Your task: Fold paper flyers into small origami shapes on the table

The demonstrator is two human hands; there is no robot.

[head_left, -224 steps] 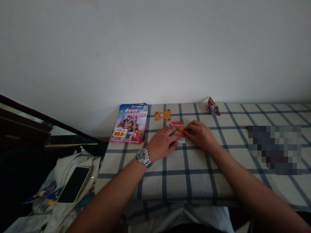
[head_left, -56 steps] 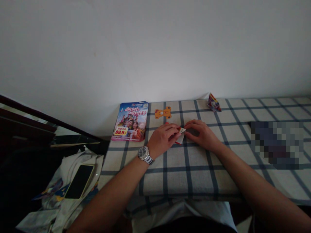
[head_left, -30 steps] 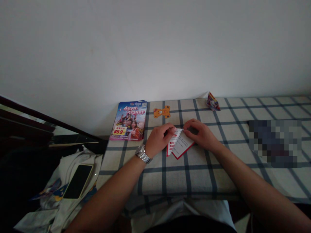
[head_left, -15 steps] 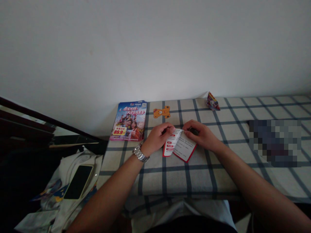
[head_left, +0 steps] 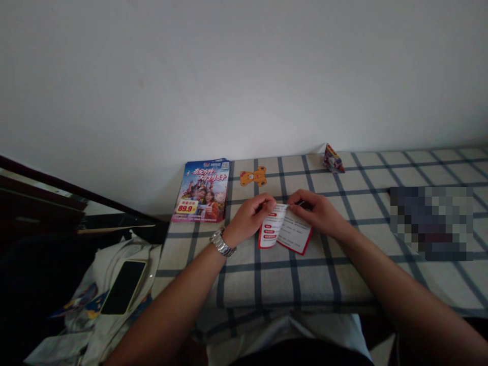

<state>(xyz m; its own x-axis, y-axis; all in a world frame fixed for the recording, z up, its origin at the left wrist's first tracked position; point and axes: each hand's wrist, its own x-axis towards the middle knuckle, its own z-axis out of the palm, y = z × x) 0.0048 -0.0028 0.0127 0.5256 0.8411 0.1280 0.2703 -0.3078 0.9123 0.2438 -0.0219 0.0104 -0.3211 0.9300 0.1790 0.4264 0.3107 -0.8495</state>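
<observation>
A folded leaflet (head_left: pixel 292 231), printed white inside with red edges, is held between my two hands just above the checked tablecloth. My left hand (head_left: pixel 251 218), with a metal watch on its wrist, pinches the leaflet's upper left edge. At the upper right, my right hand (head_left: pixel 318 212) grips the same paper between thumb and fingers. The left panel bends up at a fold, and the right panel slants out flatter. Both hands' fingertips partly cover the top edge. A stack of flyers (head_left: pixel 202 193) lies to the left of my left hand.
A bear-shaped cutout (head_left: pixel 253 176) lies beyond my hands. Farther back, near the wall, stands a small folded paper pyramid (head_left: pixel 333 159). A blurred dark item (head_left: pixel 430 223) is at the right. Left of the table, a phone (head_left: pixel 124 287) rests on a white bag (head_left: pixel 101 264).
The leaflet has shifted slightly to the right, and its right panel has swung a little outward. Both hands keep their grip and have barely moved.
</observation>
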